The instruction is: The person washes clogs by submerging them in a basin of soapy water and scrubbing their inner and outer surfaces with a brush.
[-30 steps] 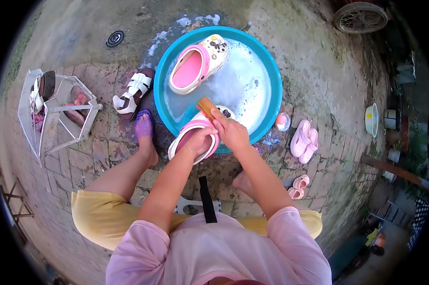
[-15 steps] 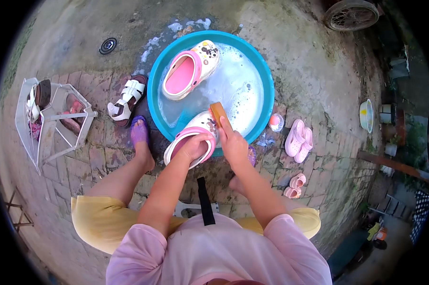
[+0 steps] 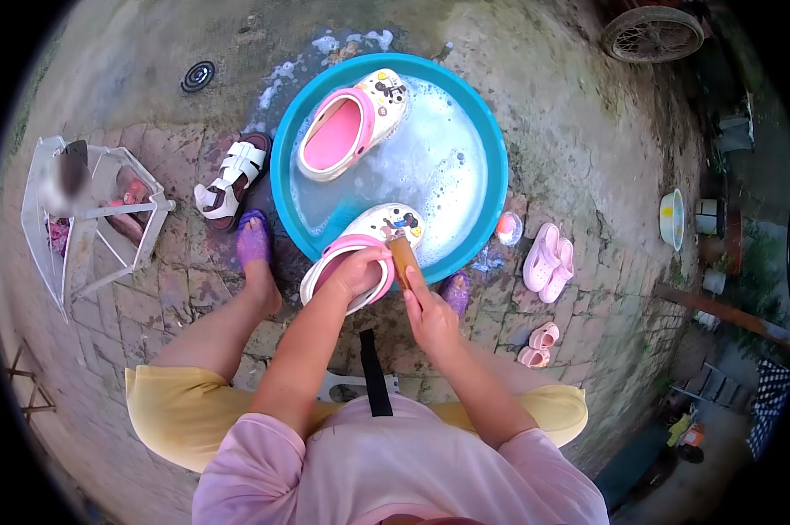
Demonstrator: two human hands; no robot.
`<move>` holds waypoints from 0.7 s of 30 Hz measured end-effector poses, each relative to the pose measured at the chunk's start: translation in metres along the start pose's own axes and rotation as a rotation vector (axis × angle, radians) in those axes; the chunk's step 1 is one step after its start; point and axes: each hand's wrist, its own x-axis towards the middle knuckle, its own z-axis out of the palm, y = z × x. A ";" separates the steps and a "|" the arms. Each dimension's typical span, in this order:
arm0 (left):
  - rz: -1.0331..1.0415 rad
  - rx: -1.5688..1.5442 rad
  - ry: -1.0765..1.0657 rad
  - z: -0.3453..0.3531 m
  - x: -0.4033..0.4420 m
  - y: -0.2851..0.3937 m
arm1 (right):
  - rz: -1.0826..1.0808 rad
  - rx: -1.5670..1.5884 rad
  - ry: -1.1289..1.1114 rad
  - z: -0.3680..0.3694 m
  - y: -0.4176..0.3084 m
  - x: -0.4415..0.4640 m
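My left hand (image 3: 358,269) grips a white and pink clog (image 3: 386,224) by its opening, with the fingers partly inside the shoe. The clog is tilted over the near rim of a teal basin (image 3: 498,188), its decorated toe pointing away from me. My right hand (image 3: 432,317) is closed around a brown wooden scrubbing brush (image 3: 402,262), held against the clog's side near the toe; its bristles are hidden. A matching clog (image 3: 347,131) rests in the soapy water (image 3: 439,157) at the far left of the basin.
White sandals (image 3: 233,179) stand left of the basin, beside a white rack (image 3: 106,210) holding other shoes. Pink clogs (image 3: 548,262) and small pink sandals (image 3: 538,345) lie to the right on the brick paving. Foam spots the ground beyond the basin.
My right hand and the brush have moved toward me, from the clog's toe down along its side, uncovering the toe charms. The left hand keeps its hold on the clog.
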 end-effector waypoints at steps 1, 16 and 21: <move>-0.030 0.023 0.008 -0.001 -0.002 0.000 | 0.005 -0.017 -0.024 -0.003 -0.002 -0.001; -0.093 0.017 -0.020 -0.021 0.007 -0.001 | 0.064 -0.089 -0.114 0.000 -0.007 0.028; -0.012 0.080 0.053 -0.003 0.001 0.004 | 0.172 -0.188 -0.119 0.012 -0.028 0.069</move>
